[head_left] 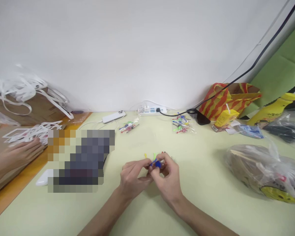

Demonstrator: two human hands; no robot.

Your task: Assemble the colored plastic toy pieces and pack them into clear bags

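Between the fingers of the left hand (132, 177) and right hand (168, 178), pinched just above the bench (206, 196), small bright plastic toy pieces (156, 162) look light, stiff, best gripped by their thin stems.

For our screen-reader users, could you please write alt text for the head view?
Two bare hands, left hand and right hand, pinch small colourful plastic pieces together above a pale table. Two filled clear packets lie by a power strip.

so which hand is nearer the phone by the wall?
Left. The left hand lies below and slightly right of the phone; the right hand sits farther right, both holding small coloured pieces.
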